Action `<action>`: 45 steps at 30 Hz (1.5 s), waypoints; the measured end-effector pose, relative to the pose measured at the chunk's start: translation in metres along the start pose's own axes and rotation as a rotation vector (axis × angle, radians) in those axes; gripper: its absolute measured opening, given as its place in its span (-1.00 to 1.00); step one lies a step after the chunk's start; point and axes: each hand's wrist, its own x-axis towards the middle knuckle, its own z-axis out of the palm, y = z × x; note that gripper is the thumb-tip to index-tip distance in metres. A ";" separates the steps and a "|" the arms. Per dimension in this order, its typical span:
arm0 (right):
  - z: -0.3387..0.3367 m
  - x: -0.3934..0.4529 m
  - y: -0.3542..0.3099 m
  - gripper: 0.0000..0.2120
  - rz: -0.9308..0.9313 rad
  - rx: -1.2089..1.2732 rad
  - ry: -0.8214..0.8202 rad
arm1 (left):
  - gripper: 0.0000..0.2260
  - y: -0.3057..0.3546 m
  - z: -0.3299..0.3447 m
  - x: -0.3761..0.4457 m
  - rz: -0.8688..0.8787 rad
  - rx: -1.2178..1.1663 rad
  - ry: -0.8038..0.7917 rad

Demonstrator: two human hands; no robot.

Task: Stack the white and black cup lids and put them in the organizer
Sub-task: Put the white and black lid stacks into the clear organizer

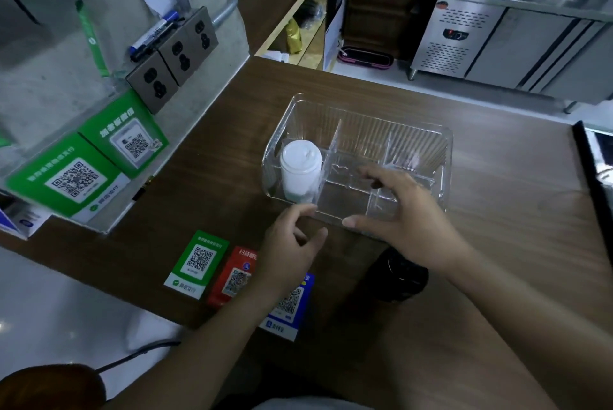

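A clear plastic organizer (414,131) with several compartments stands on the wooden counter. A stack of white cup lids (300,164) stands upright in its left compartment. A stack of black cup lids (403,280) sits on the counter in front of the organizer, partly hidden under my right wrist. My right hand (403,214) is at the organizer's front wall, with the thumb outside it and the curled fingers reaching over into the middle compartment. My left hand (290,244) holds nothing; its loosely curled fingers touch the organizer's front left edge.
Green, red and blue QR-code cards (199,263) lie on the counter near its front left edge. Green QR signs (79,177) and wall sockets (172,58) stand against the pillar on the left. A dark device (593,184) sits at the right edge.
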 end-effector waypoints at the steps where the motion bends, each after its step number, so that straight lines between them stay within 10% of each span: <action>1: -0.003 -0.010 0.001 -0.12 0.000 -0.007 0.000 | -0.59 0.003 0.007 -0.002 0.009 -0.007 -0.039; 20: 0.019 -0.131 0.057 -0.24 0.110 -0.004 0.085 | -0.16 -0.022 0.105 -0.052 0.154 0.188 -0.301; 45: 0.019 -0.134 0.053 -0.16 0.113 0.039 0.091 | -0.37 -0.016 0.110 -0.048 0.139 0.350 -0.162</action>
